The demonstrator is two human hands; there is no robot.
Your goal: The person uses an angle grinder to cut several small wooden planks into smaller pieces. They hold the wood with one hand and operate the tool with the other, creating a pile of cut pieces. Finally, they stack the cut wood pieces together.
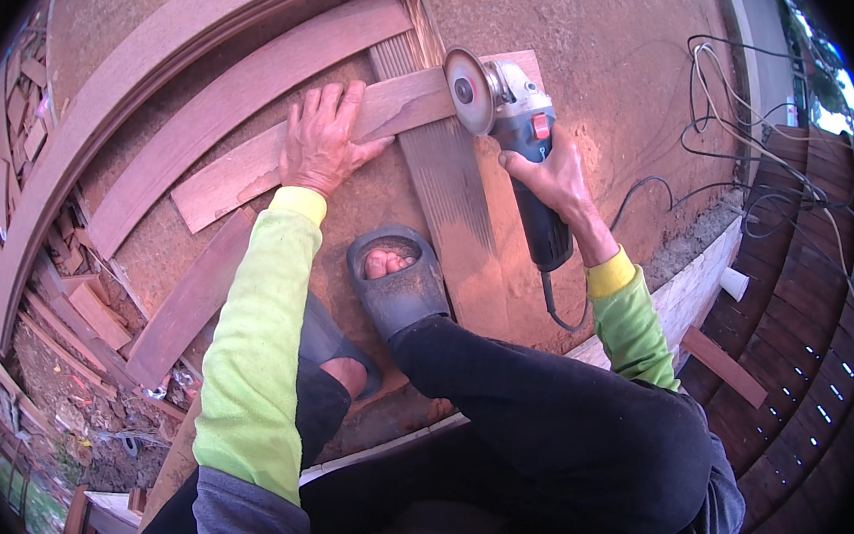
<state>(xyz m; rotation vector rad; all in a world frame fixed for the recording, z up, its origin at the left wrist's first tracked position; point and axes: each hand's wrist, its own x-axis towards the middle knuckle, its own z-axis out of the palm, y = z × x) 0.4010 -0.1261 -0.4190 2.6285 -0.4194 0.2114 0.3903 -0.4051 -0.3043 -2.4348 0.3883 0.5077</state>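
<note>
My left hand (327,139) lies with fingers spread on a short wooden plank (215,188), pressing its upper face. My right hand (555,172) grips the body of an angle grinder (533,208) with a red switch. The grinder's disc (474,93) is upright at the plank's right part; whether it touches the wood I cannot tell. The plank lies across a grooved, weathered board (441,191). A curved reddish strip (232,87) lies beyond the plank. My sandalled foot (387,270) rests beside the grooved board.
A long curved timber (104,112) spans the upper left, with wood offcuts (33,107) piled beside it. Loose cables (770,160) hang over a dark slatted surface (800,288) at the right. A light concrete edge (707,255) borders the dusty floor (588,23). A white cylinder (733,283) sits by that edge.
</note>
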